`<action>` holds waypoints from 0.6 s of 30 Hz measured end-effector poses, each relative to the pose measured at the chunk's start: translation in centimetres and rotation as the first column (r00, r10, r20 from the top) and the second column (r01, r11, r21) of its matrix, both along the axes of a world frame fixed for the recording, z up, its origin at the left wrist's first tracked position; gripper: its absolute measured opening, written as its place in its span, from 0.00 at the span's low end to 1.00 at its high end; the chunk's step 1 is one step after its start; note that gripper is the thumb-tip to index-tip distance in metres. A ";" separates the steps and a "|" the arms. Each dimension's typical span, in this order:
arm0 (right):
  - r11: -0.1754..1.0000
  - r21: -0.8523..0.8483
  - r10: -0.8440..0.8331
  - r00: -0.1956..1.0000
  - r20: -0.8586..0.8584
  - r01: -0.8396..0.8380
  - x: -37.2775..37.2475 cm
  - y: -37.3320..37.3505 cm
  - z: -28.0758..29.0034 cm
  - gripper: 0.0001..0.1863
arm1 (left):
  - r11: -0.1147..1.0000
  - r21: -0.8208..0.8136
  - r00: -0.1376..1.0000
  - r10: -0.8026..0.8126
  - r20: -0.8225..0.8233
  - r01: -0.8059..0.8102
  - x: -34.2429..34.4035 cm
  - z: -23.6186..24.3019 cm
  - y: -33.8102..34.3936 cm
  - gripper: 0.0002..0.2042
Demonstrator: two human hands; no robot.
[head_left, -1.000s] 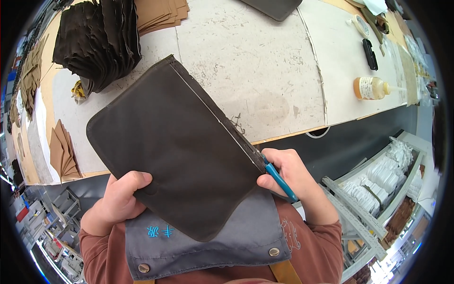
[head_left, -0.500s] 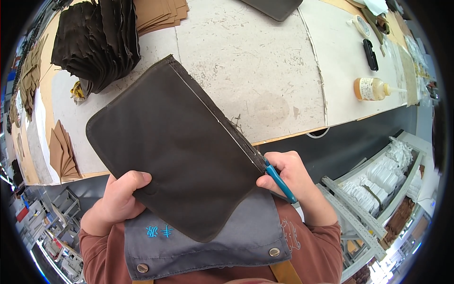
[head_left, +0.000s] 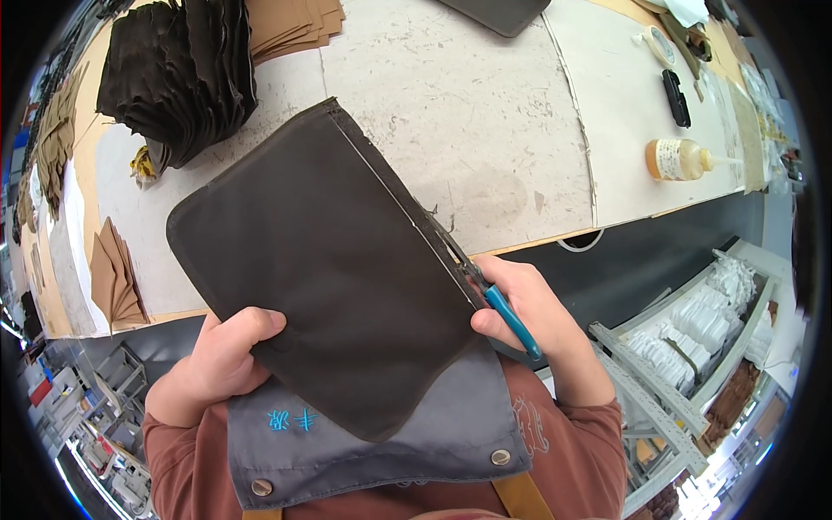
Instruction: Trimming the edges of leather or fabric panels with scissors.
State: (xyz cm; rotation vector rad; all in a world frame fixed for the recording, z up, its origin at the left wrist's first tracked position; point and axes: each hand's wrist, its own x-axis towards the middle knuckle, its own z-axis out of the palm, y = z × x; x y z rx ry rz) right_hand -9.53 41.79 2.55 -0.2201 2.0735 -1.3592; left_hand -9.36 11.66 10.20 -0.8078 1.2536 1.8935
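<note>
A dark brown fabric panel with rounded corners is held tilted over my grey apron and the table's front edge. My left hand pinches its lower left side, thumb on top and fingers hidden beneath. At the right side, my right hand is closed round scissors with blue handles. The scissor blades lie along the panel's rough right edge, beside a pale line. Loose threads stick out near the blades. How far the blades are apart is hard to make out.
A thick stack of dark fabric pieces stands at the far left, beside brown sheets. Folded brown pieces lie near the left front edge. On the right are a glue bottle, a black tool and a tape roll.
The panel has shifted slightly to the right. The scissors' blades have moved up along its right edge and now show more of their length.
</note>
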 end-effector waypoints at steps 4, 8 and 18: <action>1.000 0.000 0.001 1.000 -0.015 -0.001 0.3 0.0 -0.3 0.31 | 0.988 0.154 1.000 -0.007 -0.024 0.011 0.0 -0.3 -0.5 0.20; 1.000 0.015 -0.015 0.998 -0.062 0.016 0.1 -0.4 -0.2 0.31 | 0.990 0.142 1.000 -0.012 -0.005 0.013 0.0 -0.2 -0.2 0.20; 0.994 0.107 0.019 1.000 -0.014 -0.017 -0.4 -0.6 0.4 0.32 | 0.996 0.089 1.000 -0.029 -0.008 0.030 -0.2 -0.3 -0.3 0.24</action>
